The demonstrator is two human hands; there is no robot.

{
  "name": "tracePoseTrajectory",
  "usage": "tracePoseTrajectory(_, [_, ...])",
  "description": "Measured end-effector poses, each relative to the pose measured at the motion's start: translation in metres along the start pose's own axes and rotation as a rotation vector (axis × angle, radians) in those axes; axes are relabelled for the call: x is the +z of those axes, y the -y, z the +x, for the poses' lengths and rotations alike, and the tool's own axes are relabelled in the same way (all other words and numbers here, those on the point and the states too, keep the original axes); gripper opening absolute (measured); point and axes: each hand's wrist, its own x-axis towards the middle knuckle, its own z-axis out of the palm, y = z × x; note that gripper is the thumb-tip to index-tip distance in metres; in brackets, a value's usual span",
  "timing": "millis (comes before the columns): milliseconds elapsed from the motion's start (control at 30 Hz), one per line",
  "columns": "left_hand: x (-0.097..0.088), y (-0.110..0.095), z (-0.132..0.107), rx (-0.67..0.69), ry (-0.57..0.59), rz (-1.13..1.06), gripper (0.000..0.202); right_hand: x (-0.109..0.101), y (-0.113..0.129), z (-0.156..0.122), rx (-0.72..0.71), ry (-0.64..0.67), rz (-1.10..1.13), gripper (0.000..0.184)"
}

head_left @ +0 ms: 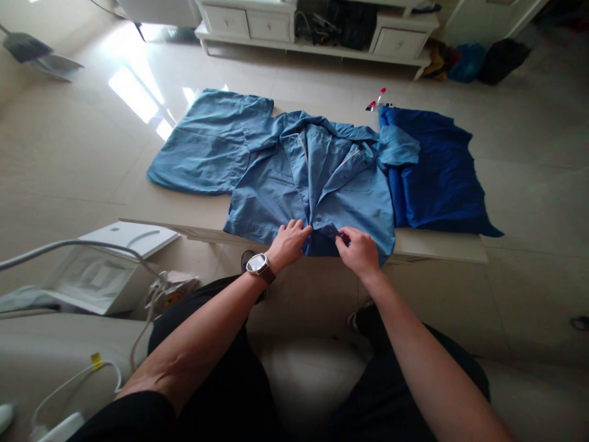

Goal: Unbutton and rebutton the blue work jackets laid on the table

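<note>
A light blue work jacket (271, 196) lies front up with its front panels meeting in the middle, the collar end away from me. Two pale zip lines show on its chest. My left hand (289, 242), with a watch on its wrist, grips the jacket's bottom edge beside the front opening; its thumb is hidden. Just to the right, my right hand (358, 248) pinches a darker, turned-up corner of the same hem between thumb and fingers. One short sleeve lies out to the right, over a dark blue folded cloth (437, 172).
Another light blue folded garment (197, 144) lies at the left of the low table (437, 245). Behind the dark blue cloth stands a bottle with a red cap (381, 93). A white open box (101, 276) and cables are at my left. A white cabinet (271, 27) stands beyond.
</note>
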Motion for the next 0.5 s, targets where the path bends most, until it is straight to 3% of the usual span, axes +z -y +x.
tracePoseTrajectory(300, [0.0008,-0.0074,-0.0024,-0.01,0.043,0.036,0.038,0.002,0.0017,-0.0002,0.031,-0.018,0.029,0.021])
tracePoseTrajectory(500, [0.0015,-0.0009,0.0013,0.04,0.059,0.0,0.012,0.0021,-0.0042,0.0016,0.043,-0.064,0.132,0.022])
